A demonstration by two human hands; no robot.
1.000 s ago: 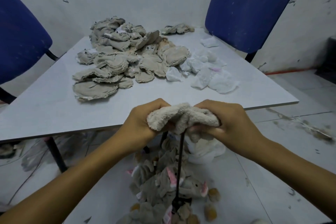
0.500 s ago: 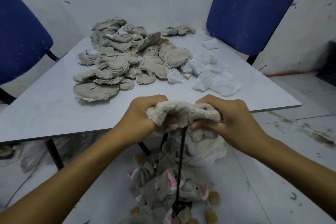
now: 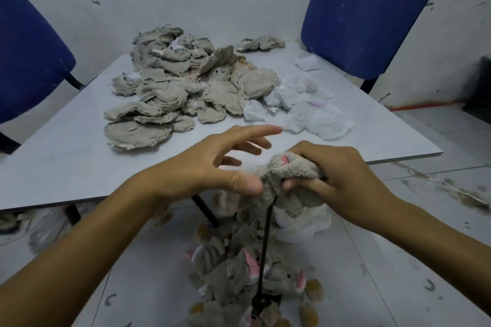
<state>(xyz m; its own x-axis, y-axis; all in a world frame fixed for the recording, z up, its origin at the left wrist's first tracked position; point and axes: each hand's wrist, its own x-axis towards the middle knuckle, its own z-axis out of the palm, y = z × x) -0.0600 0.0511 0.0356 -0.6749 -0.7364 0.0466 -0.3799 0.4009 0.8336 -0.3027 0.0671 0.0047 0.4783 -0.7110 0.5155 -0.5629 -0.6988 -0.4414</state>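
Grey plush piece (image 3: 289,170) gripped by right hand (image 3: 342,180), fingers curled round it, set over black rod (image 3: 265,247). Left hand (image 3: 212,167) held open, fingers spread, thumb just beside plush piece.

right hand (image 3: 342,180) gripping grey plush skin (image 3: 288,171), pink spot uppermost, left hand (image 3: 210,164) fingers spread, thumb against the plush, black rod (image 3: 265,241) running down into heap of plush toys (image 3: 236,273) on floor (image 3: 398,260), grey fabric pieces (image 3: 180,87) and white pieces (image 3: 313,114) piled on surface (image 3: 66,162)
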